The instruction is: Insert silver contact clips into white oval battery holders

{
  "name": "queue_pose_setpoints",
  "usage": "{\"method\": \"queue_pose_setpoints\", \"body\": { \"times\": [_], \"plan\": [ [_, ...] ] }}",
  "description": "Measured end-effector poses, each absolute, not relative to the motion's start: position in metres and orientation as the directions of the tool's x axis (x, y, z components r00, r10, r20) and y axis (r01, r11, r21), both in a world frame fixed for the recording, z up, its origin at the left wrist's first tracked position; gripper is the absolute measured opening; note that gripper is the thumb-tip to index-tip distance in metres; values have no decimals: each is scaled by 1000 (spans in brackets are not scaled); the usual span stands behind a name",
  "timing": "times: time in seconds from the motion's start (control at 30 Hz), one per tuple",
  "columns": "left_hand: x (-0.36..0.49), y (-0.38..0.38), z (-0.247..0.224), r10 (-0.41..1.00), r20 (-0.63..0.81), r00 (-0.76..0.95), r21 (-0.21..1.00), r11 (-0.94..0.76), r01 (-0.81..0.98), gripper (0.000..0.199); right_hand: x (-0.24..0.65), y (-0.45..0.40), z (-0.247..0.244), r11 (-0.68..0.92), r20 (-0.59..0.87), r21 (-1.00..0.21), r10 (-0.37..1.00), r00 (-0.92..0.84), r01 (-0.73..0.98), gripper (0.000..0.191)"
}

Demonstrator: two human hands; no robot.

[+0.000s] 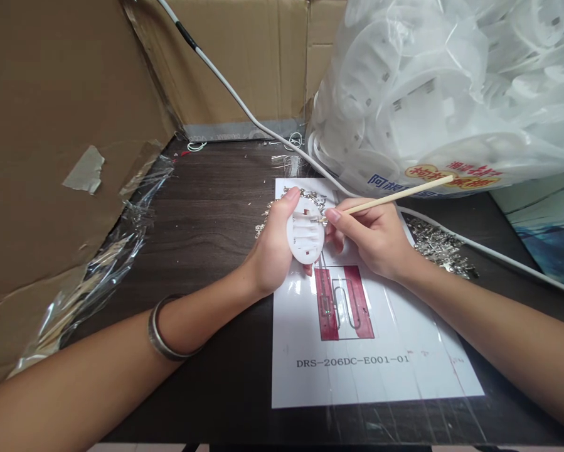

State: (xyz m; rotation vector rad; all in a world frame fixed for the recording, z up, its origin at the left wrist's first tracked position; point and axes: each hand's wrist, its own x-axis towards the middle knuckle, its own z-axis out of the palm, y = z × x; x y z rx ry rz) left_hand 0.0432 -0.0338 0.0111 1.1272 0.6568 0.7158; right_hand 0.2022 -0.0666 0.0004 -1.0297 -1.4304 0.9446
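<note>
My left hand grips a white oval plastic part, its ribbed, slotted inner face turned up toward me. Pinched in my right hand is a pale wooden stick, like a chopstick, slanting up to the right. Its lower tip meets the upper right area of the oval part, where a small metal bit shows; its exact shape is too small to tell. Both hands are above a printed sheet marked DRS-206DC-E001-01. Behind the oval part lies a pile of small metal pieces, partly hidden by my left hand.
A large clear bag of white plastic parts fills the back right. A white cable crosses from top left to the right edge. More small metal pieces lie beyond my right wrist. Cardboard walls border the dark table.
</note>
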Motion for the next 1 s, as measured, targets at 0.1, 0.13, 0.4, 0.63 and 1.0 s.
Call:
{"method": "queue_pose_setpoints", "body": {
  "times": [0.1, 0.13, 0.4, 0.63, 1.0],
  "plan": [
    [43, -34, 10, 788, -123, 604, 951, 268, -156, 72, 203, -67, 1, 301, 298, -948, 953, -49, 106, 36],
    [42, -34, 10, 787, -129, 604, 951, 271, -150, 72, 202, -67, 2, 299, 295, -948, 954, -52, 105, 36],
    [43, -33, 12, 773, -102, 626, 947, 267, -176, 73, 200, -68, 6, 268, 265, -955, 964, -36, 126, 38],
    [36, -36, 4, 785, -81, 614, 973, 196, -123, 65, 196, -71, 5, 317, 307, -937, 948, -84, 146, 35],
    [42, -38, 10, 820, -95, 564, 955, 234, -180, 68, 202, -69, 0, 239, 231, -971, 959, 164, -30, 20]
  ]
}}
